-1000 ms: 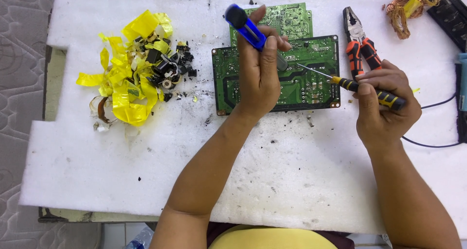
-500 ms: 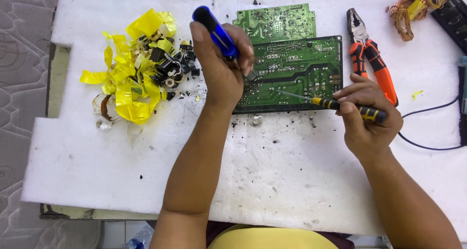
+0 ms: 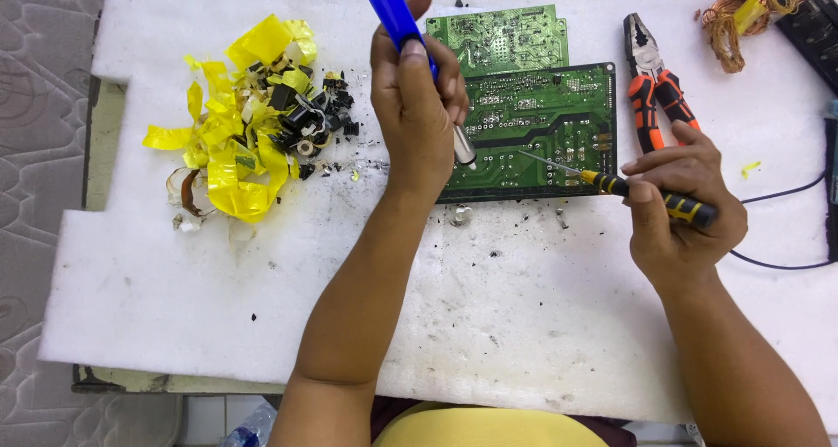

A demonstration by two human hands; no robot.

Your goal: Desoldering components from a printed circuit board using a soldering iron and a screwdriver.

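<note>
My left hand [image 3: 417, 106] grips a tool with a blue handle [image 3: 390, 9]; its metal tip [image 3: 463, 148] points down at the left edge of a green circuit board [image 3: 532, 128]. My right hand [image 3: 681, 207] holds a yellow-and-black screwdriver [image 3: 650, 195], and its thin shaft [image 3: 548, 162] rests on the lower part of that board. A second, smaller green circuit board [image 3: 502, 38] lies just beyond the first one.
A white foam sheet [image 3: 436, 325] covers the table. A heap of yellow tape and black parts [image 3: 253, 115] lies at the left. Orange-handled pliers [image 3: 650, 98] lie right of the boards. A copper wire bundle [image 3: 751, 10] and a black cable [image 3: 777, 194] sit far right.
My left hand has moved left off the board toward its left edge, carrying the blue-handled tool. My right hand with the screwdriver has stayed over the board's lower right.
</note>
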